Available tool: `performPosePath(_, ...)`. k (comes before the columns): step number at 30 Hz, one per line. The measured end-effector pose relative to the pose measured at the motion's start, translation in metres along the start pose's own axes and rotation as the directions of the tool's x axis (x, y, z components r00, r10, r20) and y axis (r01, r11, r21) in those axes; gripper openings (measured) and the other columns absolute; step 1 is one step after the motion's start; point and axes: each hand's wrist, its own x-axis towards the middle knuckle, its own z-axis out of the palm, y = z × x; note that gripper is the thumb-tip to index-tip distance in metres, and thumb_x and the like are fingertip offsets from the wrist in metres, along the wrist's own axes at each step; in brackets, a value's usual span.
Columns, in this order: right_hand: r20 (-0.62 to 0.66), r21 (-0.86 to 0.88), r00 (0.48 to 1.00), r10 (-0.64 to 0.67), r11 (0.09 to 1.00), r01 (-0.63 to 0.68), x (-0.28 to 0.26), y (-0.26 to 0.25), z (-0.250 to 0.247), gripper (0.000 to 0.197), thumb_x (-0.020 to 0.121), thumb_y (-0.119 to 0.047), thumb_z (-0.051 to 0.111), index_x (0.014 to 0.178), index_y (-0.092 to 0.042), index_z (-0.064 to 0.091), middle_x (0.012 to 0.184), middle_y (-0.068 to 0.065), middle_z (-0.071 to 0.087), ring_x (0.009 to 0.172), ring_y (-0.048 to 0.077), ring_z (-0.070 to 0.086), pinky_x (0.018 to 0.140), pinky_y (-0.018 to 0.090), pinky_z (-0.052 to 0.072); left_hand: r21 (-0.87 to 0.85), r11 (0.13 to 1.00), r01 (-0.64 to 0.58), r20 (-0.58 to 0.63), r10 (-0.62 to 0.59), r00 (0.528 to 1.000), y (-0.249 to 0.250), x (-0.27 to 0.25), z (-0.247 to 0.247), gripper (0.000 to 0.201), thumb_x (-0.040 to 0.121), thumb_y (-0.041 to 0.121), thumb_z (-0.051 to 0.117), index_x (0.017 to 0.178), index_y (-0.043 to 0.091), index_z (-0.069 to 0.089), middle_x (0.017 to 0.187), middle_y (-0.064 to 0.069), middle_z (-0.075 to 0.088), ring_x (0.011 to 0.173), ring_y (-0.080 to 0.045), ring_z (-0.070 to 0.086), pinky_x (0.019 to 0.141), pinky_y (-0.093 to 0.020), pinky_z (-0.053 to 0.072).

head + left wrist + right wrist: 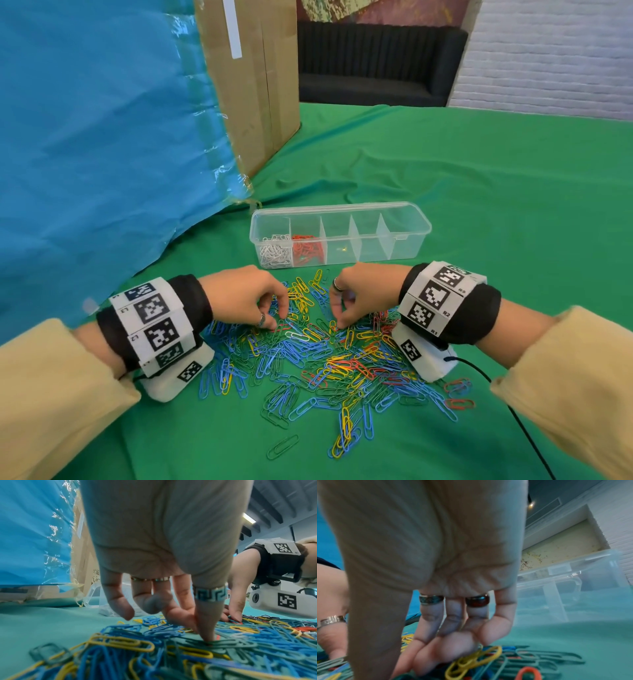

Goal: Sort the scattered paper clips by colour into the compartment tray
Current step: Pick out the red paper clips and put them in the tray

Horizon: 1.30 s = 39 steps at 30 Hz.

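Note:
A pile of blue, green, yellow and red paper clips [329, 363] lies on the green cloth. Behind it stands the clear compartment tray [404, 219]. White clips [274, 251] fill its leftmost cell and red clips [308, 248] the one beside it. My left hand [278, 320] reaches down onto the pile, thumb and forefinger tips meeting on a clip [204, 635] whose colour is unclear. My right hand [337, 322] pinches at the pile, and its curled fingers [488, 632] hold yellow clips [471, 660].
A tall cardboard box [253, 85] and a blue plastic sheet [102, 137] stand close on the left. A black cable [507, 404] trails from my right wrist. Loose clips reach the near cloth [284, 445]. Bare green cloth [496, 188] spreads right of the tray.

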Motion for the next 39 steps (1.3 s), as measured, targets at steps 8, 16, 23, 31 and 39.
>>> performPosePath(8, 0.038, -0.013, 0.999, 0.02, 1.0, -0.019, -0.007, 0.005, 0.006, 0.016, 0.083, -0.023, 0.068, 0.097, -0.015, 0.066, 0.06, -0.015, 0.047, 0.053, -0.002, 0.042, 0.046, 0.006, 0.031, -0.088, 0.995, -0.037, 0.003, 0.037, 0.999, 0.001, 0.0, 0.003, 0.015, 0.081, 0.02, 0.067, 0.094, 0.024, 0.064, 0.076, 0.011, 0.062, 0.053, 0.008, 0.049, 0.053, -0.004, 0.033)
performPosePath(16, 0.051, -0.027, 0.999, 0.016, 1.0, -0.015, -0.011, 0.006, 0.009, 0.012, 0.085, -0.021, 0.065, 0.095, -0.016, 0.063, 0.061, -0.012, 0.043, 0.052, 0.001, 0.039, 0.044, 0.008, 0.031, -0.059, 0.998, -0.024, 0.026, 0.026, 0.999, 0.007, 0.003, 0.008, 0.005, 0.08, 0.021, 0.067, 0.084, 0.022, 0.067, 0.072, 0.009, 0.062, 0.052, 0.007, 0.05, 0.052, -0.005, 0.034)
performPosePath(23, 0.011, -0.024, 0.999, 0.032, 0.999, -0.032, -0.017, 0.011, 0.012, 0.016, 0.083, -0.017, 0.063, 0.074, -0.023, 0.051, 0.063, -0.012, 0.044, 0.054, 0.002, 0.04, 0.049, 0.012, 0.029, -0.097, 0.995, -0.018, -0.05, 0.013, 0.999, 0.009, -0.003, 0.005, 0.013, 0.079, 0.014, 0.064, 0.09, 0.022, 0.062, 0.076, 0.01, 0.063, 0.054, 0.011, 0.05, 0.053, -0.004, 0.034)
performPosePath(31, -0.063, 0.178, 0.998, 0.002, 0.984, 0.009, -0.015, 0.014, 0.01, 0.023, 0.087, -0.013, 0.058, 0.071, -0.023, 0.045, 0.068, -0.009, 0.05, 0.059, 0.005, 0.044, 0.054, 0.011, 0.034, -0.132, 0.991, -0.013, 0.005, 0.014, 1.0, 0.016, 0.001, 0.009, 0.02, 0.077, 0.001, 0.059, 0.092, 0.012, 0.065, 0.075, 0.003, 0.068, 0.048, 0.01, 0.051, 0.051, -0.003, 0.035)
performPosePath(39, -0.085, 0.766, 0.995, 0.045, 0.641, 0.037, -0.018, 0.025, 0.015, 0.023, 0.086, 0.004, 0.059, 0.092, -0.018, 0.055, 0.069, -0.005, 0.059, 0.058, 0.002, 0.058, 0.047, 0.013, 0.04, -0.522, 0.853, 0.01, -0.083, -0.062, 0.995, 0.011, -0.003, -0.003, 0.027, 0.087, -0.004, 0.049, 0.088, 0.021, 0.058, 0.074, 0.002, 0.059, 0.056, 0.002, 0.052, 0.065, -0.017, 0.046)
